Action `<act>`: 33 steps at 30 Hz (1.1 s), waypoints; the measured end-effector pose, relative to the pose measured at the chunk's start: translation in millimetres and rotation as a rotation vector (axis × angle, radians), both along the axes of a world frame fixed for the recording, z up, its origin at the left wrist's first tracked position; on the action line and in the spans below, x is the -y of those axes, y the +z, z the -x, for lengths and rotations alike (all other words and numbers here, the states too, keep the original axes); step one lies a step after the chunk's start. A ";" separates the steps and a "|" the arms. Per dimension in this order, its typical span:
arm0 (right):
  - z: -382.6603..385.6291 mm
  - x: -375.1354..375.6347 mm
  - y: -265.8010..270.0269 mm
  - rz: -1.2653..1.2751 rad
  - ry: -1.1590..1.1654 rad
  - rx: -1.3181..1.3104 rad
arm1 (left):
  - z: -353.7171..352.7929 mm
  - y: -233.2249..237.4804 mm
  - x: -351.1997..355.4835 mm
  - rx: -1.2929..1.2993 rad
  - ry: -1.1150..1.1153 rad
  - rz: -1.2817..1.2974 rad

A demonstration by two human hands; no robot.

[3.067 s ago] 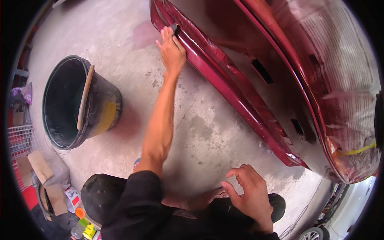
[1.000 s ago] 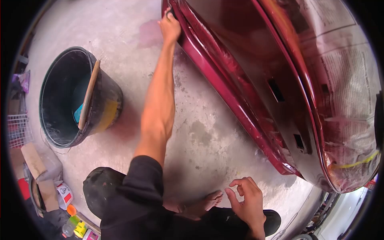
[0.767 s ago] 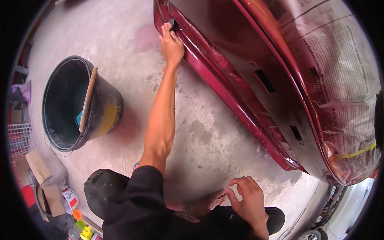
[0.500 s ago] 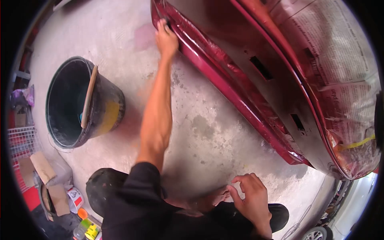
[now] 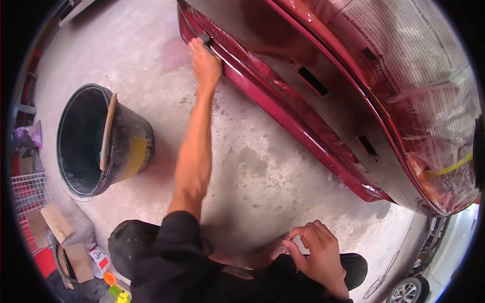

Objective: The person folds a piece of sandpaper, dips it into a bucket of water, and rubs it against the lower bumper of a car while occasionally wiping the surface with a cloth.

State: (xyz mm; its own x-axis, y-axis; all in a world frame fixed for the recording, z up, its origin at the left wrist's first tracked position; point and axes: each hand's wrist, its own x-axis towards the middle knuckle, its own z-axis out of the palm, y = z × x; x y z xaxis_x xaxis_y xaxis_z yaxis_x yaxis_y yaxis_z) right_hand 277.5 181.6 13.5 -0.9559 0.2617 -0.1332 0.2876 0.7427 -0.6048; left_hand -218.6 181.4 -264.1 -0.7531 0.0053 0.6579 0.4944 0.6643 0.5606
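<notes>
My left hand (image 5: 205, 64) reaches out to the far end of a glossy dark red car panel (image 5: 283, 118). Its fingers are closed on a small dark block (image 5: 205, 39), which rests against the panel's edge. Near my knee, my right hand (image 5: 314, 252) is raised with its fingers curled and the thumb close to the index finger; whether anything small is between them cannot be made out. Plastic film and newspaper (image 5: 404, 60) cover the surface behind the panel.
A black bucket (image 5: 139, 146) with a wooden handle grip stands on the concrete floor at the left. Cardboard pieces (image 5: 78, 257), a white wire rack (image 5: 31, 189) and an orange cap (image 5: 109, 278) lie lower left. A car wheel (image 5: 405, 293) shows lower right.
My left hand has shifted slightly down and left in view, along with the panel's far end. The bucket appears slightly lower. My right hand's thumb and index finger are closer together.
</notes>
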 end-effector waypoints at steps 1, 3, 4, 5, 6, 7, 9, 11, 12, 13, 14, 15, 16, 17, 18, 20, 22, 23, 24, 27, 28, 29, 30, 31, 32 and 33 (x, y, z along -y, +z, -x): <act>-1.3 -0.2 1.0 0.016 -0.007 0.011 | 11.1 15.5 5.1 0.162 -0.040 -0.004; -7.6 -0.1 -2.7 -0.025 -0.021 0.079 | 41.1 56.4 21.3 0.490 -0.121 0.002; -8.4 -1.7 -4.0 -0.054 -0.028 0.098 | 37.8 55.6 21.1 0.468 -0.103 -0.001; -8.3 -2.4 -2.8 -0.061 -0.019 0.100 | 28.8 54.1 18.2 0.445 -0.088 -0.002; -6.5 -2.8 -1.5 -0.069 -0.011 0.099 | 21.3 50.2 14.2 0.420 -0.074 -0.003; -2.5 -3.6 -1.4 -0.082 -0.003 0.089 | 12.3 40.5 7.0 0.332 -0.037 0.008; -0.6 -3.2 3.2 -0.020 -0.014 0.085 | -5.9 11.9 -2.6 0.172 0.044 0.030; -1.4 -8.1 2.8 -0.018 -0.018 0.094 | 28.7 20.1 4.5 0.175 0.026 -0.030; -6.1 -7.8 -0.1 -0.030 -0.028 0.108 | 57.2 23.1 12.8 0.219 -0.002 -0.033; -10.0 -7.7 -2.8 -0.042 -0.039 0.118 | 71.0 23.7 17.1 0.259 -0.031 -0.036; -9.7 -8.7 -5.4 -0.054 -0.041 0.110 | 70.8 24.7 15.8 0.252 -0.020 -0.063; -8.7 -8.6 -7.2 -0.064 -0.040 0.105 | 66.8 25.2 14.6 0.247 -0.007 -0.088; -9.2 -7.5 -6.5 -0.075 -0.035 0.104 | 54.2 31.2 15.0 0.247 0.011 -0.113; -7.0 -7.1 -4.0 -0.060 -0.024 0.092 | 26.5 27.1 13.2 0.198 -0.067 -0.147; -1.5 -7.1 -1.4 -0.050 -0.011 0.073 | 6.2 9.9 -0.1 0.054 -0.025 -0.146; 3.9 -3.3 0.3 -0.006 -0.010 0.067 | -4.5 -10.6 -7.1 -0.019 -0.010 -0.169; 6.8 -4.3 -1.2 0.041 -0.023 0.075 | 6.2 4.6 -2.4 0.100 -0.054 -0.242; 5.6 -5.1 -6.2 0.004 -0.028 0.072 | 23.9 17.4 4.3 0.158 -0.098 -0.283; 3.0 -6.7 -14.1 -0.030 -0.036 0.067 | 42.7 39.1 12.1 0.293 -0.121 -0.266; 0.0 -6.5 -17.6 -0.066 -0.062 0.053 | 39.4 39.1 11.8 0.320 -0.141 -0.331; 1.1 -5.5 -18.0 -0.067 -0.068 0.045 | 28.7 26.4 7.8 0.262 -0.138 -0.372; 4.2 -5.4 -17.1 -0.051 -0.071 0.021 | 16.9 4.1 -0.2 0.092 -0.126 -0.358; 6.4 -4.9 -13.7 -0.039 -0.076 0.003 | 10.9 1.2 -3.5 0.070 -0.126 -0.390; 6.3 -3.9 -10.8 -0.028 -0.081 -0.007 | 6.2 -1.8 -6.7 0.056 -0.124 -0.424; 8.3 -5.2 -10.8 -0.018 -0.100 -0.025 | 21.0 3.1 -8.1 0.105 -0.125 -0.431; 9.2 -3.2 -11.0 0.000 -0.119 -0.036 | 39.8 17.9 -0.5 0.162 -0.127 -0.429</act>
State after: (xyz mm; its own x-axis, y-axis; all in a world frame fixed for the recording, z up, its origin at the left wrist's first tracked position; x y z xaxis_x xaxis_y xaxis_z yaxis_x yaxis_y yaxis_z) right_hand 268.4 184.8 2.5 -0.9222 0.3738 -0.0996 0.3520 0.7042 -0.6166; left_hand -258.3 181.9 -246.3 -0.8573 -0.1427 0.4947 0.4399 0.2962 0.8478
